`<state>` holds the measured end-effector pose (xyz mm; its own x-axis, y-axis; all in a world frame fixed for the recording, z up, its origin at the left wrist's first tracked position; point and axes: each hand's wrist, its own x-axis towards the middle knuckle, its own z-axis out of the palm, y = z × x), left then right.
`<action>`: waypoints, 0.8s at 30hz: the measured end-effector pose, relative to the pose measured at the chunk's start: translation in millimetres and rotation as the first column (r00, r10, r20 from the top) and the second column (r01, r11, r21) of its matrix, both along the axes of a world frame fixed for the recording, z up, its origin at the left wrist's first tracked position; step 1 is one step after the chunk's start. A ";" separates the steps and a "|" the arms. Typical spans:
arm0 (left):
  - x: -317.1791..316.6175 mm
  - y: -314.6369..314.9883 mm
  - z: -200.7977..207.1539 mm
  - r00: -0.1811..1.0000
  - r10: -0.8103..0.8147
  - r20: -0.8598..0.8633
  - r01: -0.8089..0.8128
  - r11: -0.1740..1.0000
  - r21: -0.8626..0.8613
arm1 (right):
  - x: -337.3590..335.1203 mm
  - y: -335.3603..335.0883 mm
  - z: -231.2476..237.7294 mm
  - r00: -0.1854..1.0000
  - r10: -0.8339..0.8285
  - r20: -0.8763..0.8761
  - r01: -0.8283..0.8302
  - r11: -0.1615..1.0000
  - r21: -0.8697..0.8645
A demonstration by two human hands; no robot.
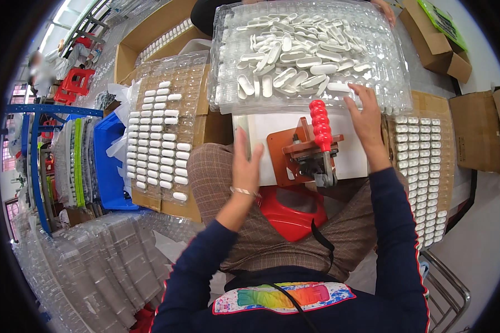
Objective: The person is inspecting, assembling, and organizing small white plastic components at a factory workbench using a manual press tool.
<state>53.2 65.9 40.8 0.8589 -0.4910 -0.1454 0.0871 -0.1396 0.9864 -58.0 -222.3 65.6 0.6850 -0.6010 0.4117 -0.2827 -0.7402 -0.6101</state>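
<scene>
In front of me a toggle-clamp hand press [311, 150] with a red ribbed handle and an orange-brown base stands on a white board [266, 125]. My left hand [246, 164] is at the left of the press, fingers stretched and apart, holding nothing. Beyond the press, my right hand [365, 114] reaches to the near edge of a clear plastic tray [225, 72]. Its index fingertip meets the right end of a white oval piece [338, 87], while the thumb stays apart below it. Many similar white shells [300, 53] lie heaped in the tray.
White pieces stand in rows on a left tray [155, 144] and a right tray [419, 166], both over cardboard. A blue bin [108, 161] and stacked clear trays [94, 266] are at left. A red stool [291, 213] is beneath me. Another person's hand [384, 10] touches the far tray.
</scene>
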 end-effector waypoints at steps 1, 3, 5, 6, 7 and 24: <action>-20.6 6.8 -6.5 0.998 -0.064 0.023 0.062 0.996 0.063 | -10.8 13.8 0.1 0.999 -0.001 0.041 -0.002 0.998 0.068; -58.0 -16.7 2.9 0.989 -0.137 0.052 0.134 0.989 0.054 | -48.3 40.4 -27.4 0.998 -0.031 0.059 0.016 0.972 0.236; -47.2 20.9 -111.0 0.830 0.022 0.557 -0.003 0.999 -0.035 | -41.7 97.4 -40.6 0.993 0.009 0.119 -0.055 0.919 0.391; -55.8 -2.8 -99.7 0.868 -0.399 0.296 0.296 0.894 0.337 | -65.8 104.2 -58.8 0.997 -0.003 0.076 -0.029 0.906 0.423; -46.7 14.0 -131.0 0.660 -0.360 0.659 0.060 0.900 0.431 | -48.5 124.7 -64.5 0.991 0.049 0.123 -0.083 0.954 0.288; -1.4 -30.4 -37.7 0.887 -0.422 0.190 0.398 0.905 0.149 | -55.9 109.0 -70.8 0.974 -0.089 0.207 -0.005 0.910 0.415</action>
<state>51.8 35.5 3.1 0.6000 -0.7983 -0.0513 -0.2096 -0.2187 0.9530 -114.0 -113.2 -5.2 0.5775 -0.7749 0.2570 -0.1342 -0.4005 -0.9064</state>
